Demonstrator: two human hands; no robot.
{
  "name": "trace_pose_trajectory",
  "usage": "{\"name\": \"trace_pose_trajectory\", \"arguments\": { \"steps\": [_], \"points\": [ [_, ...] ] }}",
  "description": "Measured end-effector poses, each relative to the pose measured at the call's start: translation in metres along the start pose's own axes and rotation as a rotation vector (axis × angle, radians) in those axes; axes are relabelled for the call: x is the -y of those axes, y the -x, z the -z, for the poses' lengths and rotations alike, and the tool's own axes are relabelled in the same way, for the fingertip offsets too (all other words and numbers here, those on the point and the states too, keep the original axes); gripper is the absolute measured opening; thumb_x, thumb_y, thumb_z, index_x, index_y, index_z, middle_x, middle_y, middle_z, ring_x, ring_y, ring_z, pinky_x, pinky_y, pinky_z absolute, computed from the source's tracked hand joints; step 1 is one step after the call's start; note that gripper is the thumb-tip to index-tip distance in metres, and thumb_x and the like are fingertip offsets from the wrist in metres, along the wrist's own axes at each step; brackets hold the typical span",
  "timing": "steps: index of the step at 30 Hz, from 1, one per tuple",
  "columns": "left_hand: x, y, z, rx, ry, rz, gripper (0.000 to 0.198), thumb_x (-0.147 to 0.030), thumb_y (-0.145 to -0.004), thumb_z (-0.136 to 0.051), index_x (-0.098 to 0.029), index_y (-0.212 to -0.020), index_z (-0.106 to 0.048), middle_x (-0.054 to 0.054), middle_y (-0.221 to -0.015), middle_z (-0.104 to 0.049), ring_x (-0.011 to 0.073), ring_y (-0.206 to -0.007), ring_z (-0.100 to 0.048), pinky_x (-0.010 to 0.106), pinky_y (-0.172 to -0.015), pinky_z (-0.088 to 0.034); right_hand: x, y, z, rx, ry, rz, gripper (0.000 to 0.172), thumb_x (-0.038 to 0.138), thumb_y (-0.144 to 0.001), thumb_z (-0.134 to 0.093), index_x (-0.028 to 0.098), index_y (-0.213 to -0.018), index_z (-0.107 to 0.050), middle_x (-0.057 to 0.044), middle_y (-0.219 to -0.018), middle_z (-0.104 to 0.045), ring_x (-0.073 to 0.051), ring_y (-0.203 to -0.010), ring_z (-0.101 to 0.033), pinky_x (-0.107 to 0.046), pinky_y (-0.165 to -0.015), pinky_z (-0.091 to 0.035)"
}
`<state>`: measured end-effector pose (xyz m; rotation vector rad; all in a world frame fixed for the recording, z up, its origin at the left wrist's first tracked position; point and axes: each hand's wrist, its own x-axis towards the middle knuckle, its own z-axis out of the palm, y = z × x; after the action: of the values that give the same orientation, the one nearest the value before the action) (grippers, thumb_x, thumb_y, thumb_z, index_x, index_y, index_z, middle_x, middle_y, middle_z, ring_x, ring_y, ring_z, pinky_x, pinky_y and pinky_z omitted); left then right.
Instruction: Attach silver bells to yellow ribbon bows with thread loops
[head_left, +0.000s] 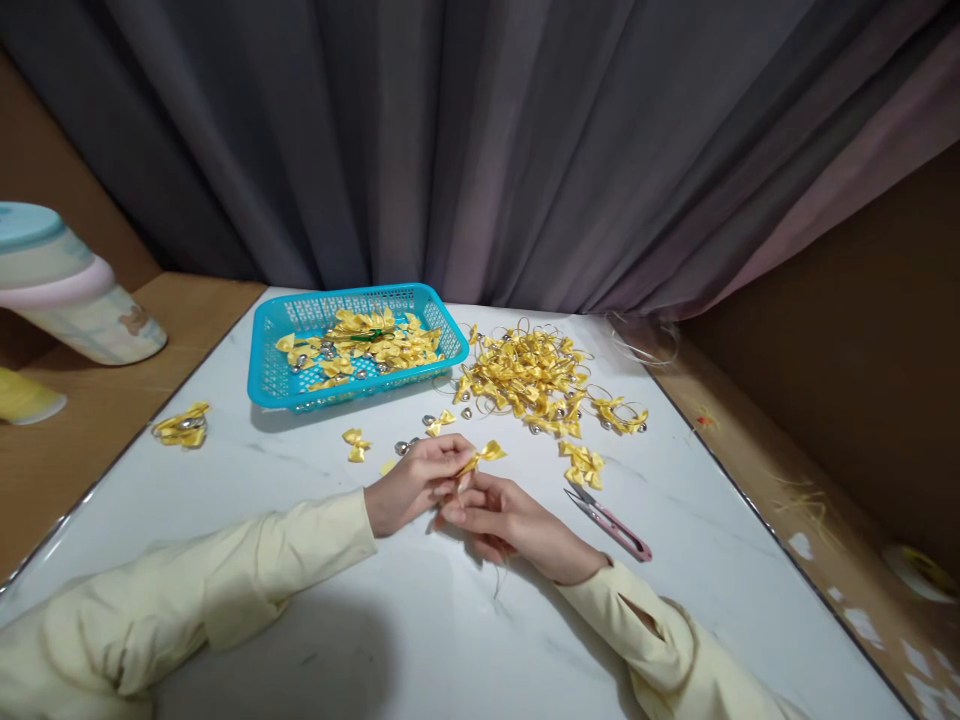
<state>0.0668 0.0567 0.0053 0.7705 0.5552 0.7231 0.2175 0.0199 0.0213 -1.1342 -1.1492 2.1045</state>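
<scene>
Between the fingertips of my left hand [421, 482] is a yellow satin ribbon bow [486, 456]. My right hand [504, 515] meets it just below, fingers pinched on what looks like a thin cord whose loose end [499, 578] hangs under the palm. The exact grip of the right fingers is partly hidden. Silver bells [405, 446] lie on the table just beyond my left hand, close to another loose bow [440, 422]. To the left rests a single bow [356, 444]. Pink-handled thread snips [609, 522] lie right of my right hand, blades apart.
A blue basket [259, 385] holds bows and bells. Beside it is a heap of bows on looped cords [525, 372]. A small bundle [182, 426] lies at the left edge. A tumbler [82, 290] and a yellow spool [30, 397] stand left; a roll [919, 572] sits right.
</scene>
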Motion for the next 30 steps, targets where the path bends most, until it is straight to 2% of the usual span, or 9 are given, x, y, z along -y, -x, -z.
{"name": "trace_pose_trajectory", "arguments": {
  "steps": [2,3,7,11,18,25,27,30],
  "points": [
    [0.000,0.000,0.001,-0.005,0.009,-0.002,0.024,-0.032,-0.077,-0.066,-0.013,-0.072,-0.053,-0.003,-0.053,-0.048,0.0028,-0.041,-0.030,0.014,-0.041,-0.029,0.003,0.001,0.000,-0.015,0.015,-0.008,0.036,0.036,-0.070,-0.073,0.014,-0.092,-0.055,0.000,-0.074,-0.064,-0.001,-0.038,-0.043,-0.017,-0.035,-0.018],
    [0.000,0.000,0.001,-0.002,0.014,-0.001,0.024,-0.032,-0.078,-0.066,-0.013,-0.071,-0.052,-0.003,-0.052,-0.048,0.0030,-0.041,-0.031,0.014,-0.041,-0.029,0.004,0.001,0.000,-0.016,0.025,-0.001,0.034,0.035,-0.070,-0.073,0.014,-0.091,-0.055,0.002,-0.066,-0.062,-0.002,-0.037,-0.041,-0.018,-0.035,-0.017],
    [0.000,0.000,0.000,0.020,0.037,0.012,0.023,-0.031,-0.077,-0.066,-0.014,-0.072,-0.053,-0.003,-0.052,-0.048,0.0034,-0.040,-0.030,0.015,-0.041,-0.033,0.003,-0.001,0.001,-0.015,0.062,0.067,0.029,0.039,-0.076,-0.067,0.014,-0.086,-0.056,0.004,-0.049,-0.058,-0.002,-0.033,-0.024,-0.020,-0.034,-0.011],
    [0.000,0.000,-0.001,0.027,0.046,0.032,0.025,-0.033,-0.075,-0.068,-0.014,-0.072,-0.053,-0.004,-0.052,-0.048,0.0034,-0.038,-0.030,0.016,-0.038,-0.035,-0.001,-0.004,-0.001,-0.088,0.056,0.113,0.032,0.044,-0.077,-0.064,0.013,-0.077,-0.058,0.003,-0.048,-0.057,-0.002,-0.033,-0.028,-0.021,-0.035,-0.011],
    [-0.001,0.001,-0.002,0.027,0.025,0.031,0.027,-0.033,-0.072,-0.070,-0.013,-0.070,-0.052,-0.004,-0.050,-0.046,0.0036,-0.039,-0.033,0.016,-0.041,-0.035,-0.005,-0.005,-0.002,-0.168,-0.009,0.071,0.030,0.044,-0.074,-0.063,0.014,-0.073,-0.056,0.004,-0.044,-0.056,-0.002,-0.028,-0.025,-0.020,-0.032,-0.009],
    [0.000,0.000,-0.005,0.041,0.008,0.014,0.029,-0.035,-0.072,-0.070,-0.013,-0.069,-0.053,0.000,-0.053,-0.053,0.0082,-0.041,-0.046,0.020,-0.042,-0.038,-0.004,-0.004,-0.003,-0.217,-0.014,0.076,0.018,0.031,-0.072,-0.062,0.014,-0.070,-0.055,0.005,-0.039,-0.053,-0.002,-0.028,-0.025,-0.017,-0.032,-0.012],
    [0.000,0.000,-0.005,0.053,-0.002,-0.008,0.028,-0.036,-0.072,-0.069,-0.013,-0.070,-0.054,0.001,-0.056,-0.056,0.0106,-0.043,-0.051,0.023,-0.045,-0.040,-0.004,-0.002,0.001,-0.216,-0.007,0.075,0.016,0.029,-0.073,-0.062,0.013,-0.069,-0.057,0.004,-0.042,-0.055,-0.001,-0.029,-0.027,-0.017,-0.032,-0.012],
    [0.000,0.001,-0.004,0.032,-0.065,-0.058,0.026,-0.037,-0.075,-0.067,-0.013,-0.071,-0.055,0.002,-0.059,-0.059,0.0135,-0.051,-0.056,0.025,-0.052,-0.043,-0.003,0.003,0.011,-0.240,-0.007,0.095,0.021,0.032,-0.074,-0.065,0.012,-0.073,-0.061,-0.002,-0.058,-0.064,-0.002,-0.035,-0.038,-0.016,-0.032,-0.014]
  ]
}}
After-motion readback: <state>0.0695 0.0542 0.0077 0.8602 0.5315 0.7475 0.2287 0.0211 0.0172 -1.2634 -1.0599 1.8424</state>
